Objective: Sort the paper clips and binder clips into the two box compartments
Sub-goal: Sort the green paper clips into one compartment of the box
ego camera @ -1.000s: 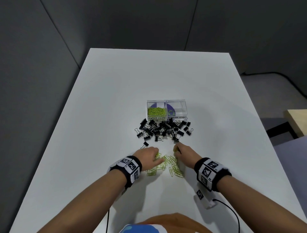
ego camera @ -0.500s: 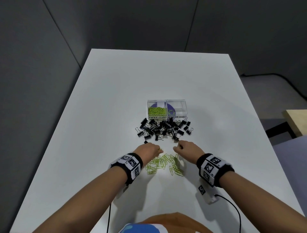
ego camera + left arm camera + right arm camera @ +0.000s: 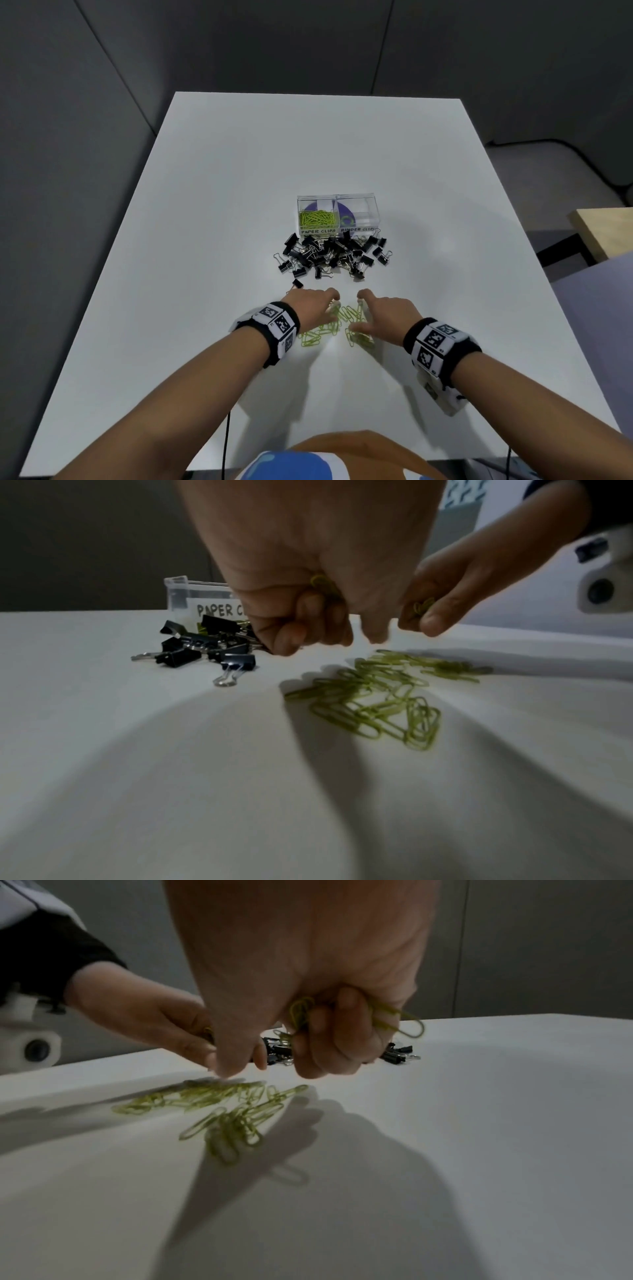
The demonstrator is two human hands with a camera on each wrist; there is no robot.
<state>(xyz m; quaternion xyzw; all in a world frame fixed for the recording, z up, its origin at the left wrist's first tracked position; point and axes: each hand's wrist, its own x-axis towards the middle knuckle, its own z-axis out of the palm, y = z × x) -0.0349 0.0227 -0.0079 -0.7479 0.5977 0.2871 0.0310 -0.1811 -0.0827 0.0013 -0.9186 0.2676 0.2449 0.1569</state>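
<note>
A clear two-compartment box (image 3: 356,216) stands mid-table; its left compartment, labelled PAPER CLIPS, holds green paper clips (image 3: 317,219). Black binder clips (image 3: 332,255) lie heaped in front of the box. Loose green paper clips (image 3: 342,325) (image 3: 380,696) (image 3: 226,1112) lie on the table nearer me. My left hand (image 3: 313,305) (image 3: 308,615) hovers just over them with curled fingers gripping a few green clips. My right hand (image 3: 387,311) (image 3: 325,1031) hovers opposite it, fingers curled round a bunch of green clips, one sticking out.
The white table (image 3: 205,240) stretches wide around the piles. One stray binder clip (image 3: 297,283) lies just beyond my left hand. Grey walls stand behind, and a wooden surface (image 3: 606,233) sits off to the right.
Both hands have lifted slightly off the loose paper clips, each holding some of them, and have drawn a little closer together.
</note>
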